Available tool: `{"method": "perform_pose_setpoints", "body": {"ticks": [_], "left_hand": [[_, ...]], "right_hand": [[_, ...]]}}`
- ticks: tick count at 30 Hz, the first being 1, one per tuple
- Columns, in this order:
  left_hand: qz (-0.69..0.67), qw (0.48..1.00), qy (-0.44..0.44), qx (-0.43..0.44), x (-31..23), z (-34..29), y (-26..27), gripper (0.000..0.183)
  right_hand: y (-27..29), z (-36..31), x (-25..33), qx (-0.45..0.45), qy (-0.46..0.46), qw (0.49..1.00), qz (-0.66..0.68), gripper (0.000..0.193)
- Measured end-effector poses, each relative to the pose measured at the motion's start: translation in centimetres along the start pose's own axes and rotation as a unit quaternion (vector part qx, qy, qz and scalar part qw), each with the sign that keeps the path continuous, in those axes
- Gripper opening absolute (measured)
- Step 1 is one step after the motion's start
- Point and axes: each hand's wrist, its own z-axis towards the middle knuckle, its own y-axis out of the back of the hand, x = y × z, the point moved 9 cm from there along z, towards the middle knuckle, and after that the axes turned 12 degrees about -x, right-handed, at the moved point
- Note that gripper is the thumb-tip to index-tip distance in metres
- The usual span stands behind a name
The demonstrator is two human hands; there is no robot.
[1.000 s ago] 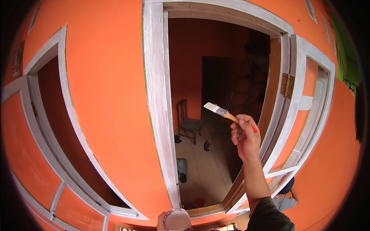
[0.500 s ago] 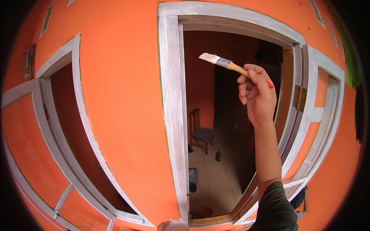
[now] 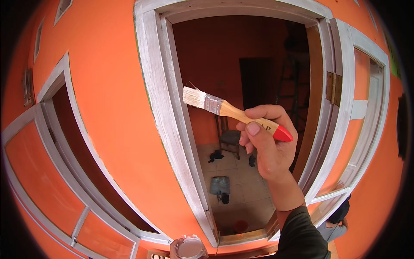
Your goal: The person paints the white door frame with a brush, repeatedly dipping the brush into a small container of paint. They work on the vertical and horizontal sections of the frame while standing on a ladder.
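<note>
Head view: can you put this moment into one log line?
right hand: holds paintbrush | bristles: near white door frame | left hand: holds paint cup

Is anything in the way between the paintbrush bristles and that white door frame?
Nothing visible. The right hand holds the paintbrush with its bristles pointing at the white door frame; only open air lies between them. The left hand holds a paint cup far below.

A dark olive-grey sleeve (image 3: 302,233) covers the right forearm to the wrist; the hands are bare.
</note>
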Motion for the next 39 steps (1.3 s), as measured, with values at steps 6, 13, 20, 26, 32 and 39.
{"method": "perform_pose_setpoints", "body": {"ticks": [6, 13, 20, 26, 32, 39], "left_hand": [[0.063, 0.997, -0.041, -0.011, -1.6, -0.2, -1.6, 0.084], [0.249, 0.945, -0.210, -0.011, -4.4, -0.9, -6.2, 0.095], [0.180, 0.968, -0.152, 0.092, -2.2, -0.4, -7.2, 0.095], [0.179, 0.960, -0.155, 0.150, -2.1, 0.4, -13.2, 0.099], [0.213, 0.949, -0.145, 0.182, -1.9, -1.0, -13.8, 0.098], [0.279, 0.947, -0.107, 0.117, -0.8, -2.3, -12.5, 0.094]], "right_hand": [[3.0, -4.8, -4.4, 0.089, -0.088, 0.992, 0.006, 0.018], [14.1, -18.4, -13.8, 0.011, -0.455, 0.870, 0.191, 0.025], [18.4, -21.6, -12.4, -0.004, -0.510, 0.849, 0.137, 0.025], [18.7, -18.6, -8.4, -0.002, -0.384, 0.923, -0.011, 0.015], [22.1, -21.4, -7.9, -0.065, -0.408, 0.908, -0.075, 0.015], [26.5, -24.6, -11.1, -0.192, -0.491, 0.847, -0.063, 0.017]]}}
